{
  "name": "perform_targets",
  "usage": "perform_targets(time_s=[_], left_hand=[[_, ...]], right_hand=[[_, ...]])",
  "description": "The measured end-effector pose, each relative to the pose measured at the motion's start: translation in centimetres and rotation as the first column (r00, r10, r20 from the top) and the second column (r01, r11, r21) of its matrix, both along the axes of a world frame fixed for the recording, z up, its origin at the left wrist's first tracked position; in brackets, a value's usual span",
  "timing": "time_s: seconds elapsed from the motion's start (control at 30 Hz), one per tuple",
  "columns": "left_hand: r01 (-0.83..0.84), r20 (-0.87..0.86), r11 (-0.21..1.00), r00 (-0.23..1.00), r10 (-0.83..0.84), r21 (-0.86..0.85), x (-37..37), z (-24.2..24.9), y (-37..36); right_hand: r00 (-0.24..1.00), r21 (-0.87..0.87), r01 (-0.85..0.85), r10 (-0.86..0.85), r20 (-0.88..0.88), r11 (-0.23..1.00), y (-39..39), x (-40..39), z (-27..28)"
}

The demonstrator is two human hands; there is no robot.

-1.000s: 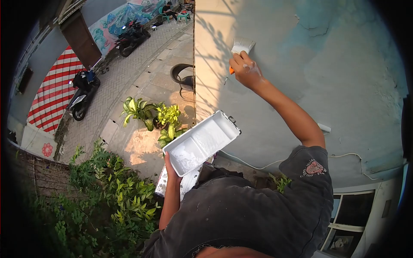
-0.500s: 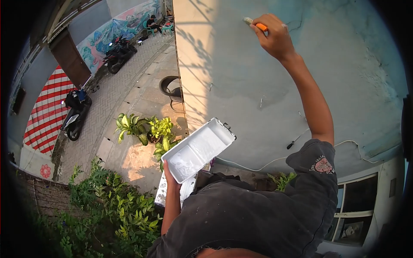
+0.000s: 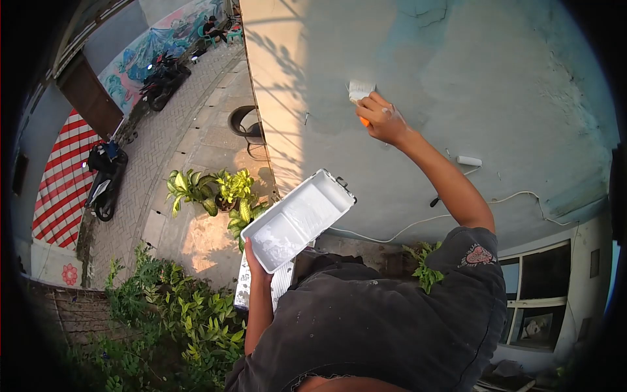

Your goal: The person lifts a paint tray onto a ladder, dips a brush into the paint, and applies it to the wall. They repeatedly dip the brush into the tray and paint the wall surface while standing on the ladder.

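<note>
Fingers closed round its orange handle, my right hand (image 3: 385,123) grips a paintbrush (image 3: 362,90) up at the grey-blue wall (image 3: 405,65). The brush's pale bristles point upward and appear to be against the wall. My left hand (image 3: 257,256) is shut on the near left corner of a white paint tray (image 3: 297,222). Wet white paint coats the tray's floor, and a dark clip shows at its far end. Part of the left hand is hidden beneath the tray.
A paint roller (image 3: 469,161) is at the wall by my right forearm, above a white cable (image 3: 411,243). A paint-spotted ladder-like step (image 3: 282,282) stands below the tray. Potted plants (image 3: 225,189), a chair (image 3: 247,124), motorbikes (image 3: 108,176) and a seated person (image 3: 212,29) are left.
My right hand has moved down and slightly left along the wall with the paintbrush. The brush's broad side now shows. The paint tray stays in my left hand, and the roller has come into view.
</note>
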State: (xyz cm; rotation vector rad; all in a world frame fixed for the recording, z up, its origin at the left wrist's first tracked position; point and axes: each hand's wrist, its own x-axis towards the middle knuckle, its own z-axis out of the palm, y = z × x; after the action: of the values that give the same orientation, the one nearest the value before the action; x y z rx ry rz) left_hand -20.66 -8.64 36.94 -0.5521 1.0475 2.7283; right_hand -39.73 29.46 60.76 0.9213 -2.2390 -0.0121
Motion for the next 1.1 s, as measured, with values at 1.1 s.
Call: perform_targets(time_s=[1.1], left_hand=[[-0.066, 0.080, 0.997, 0.994, 0.070, -0.046, 1.2, -1.1, -0.8]], right_hand=[[0.975, -0.266, 0.036, 0.025, 0.220, 0.963, 0.1, -4.9, -2.1]])
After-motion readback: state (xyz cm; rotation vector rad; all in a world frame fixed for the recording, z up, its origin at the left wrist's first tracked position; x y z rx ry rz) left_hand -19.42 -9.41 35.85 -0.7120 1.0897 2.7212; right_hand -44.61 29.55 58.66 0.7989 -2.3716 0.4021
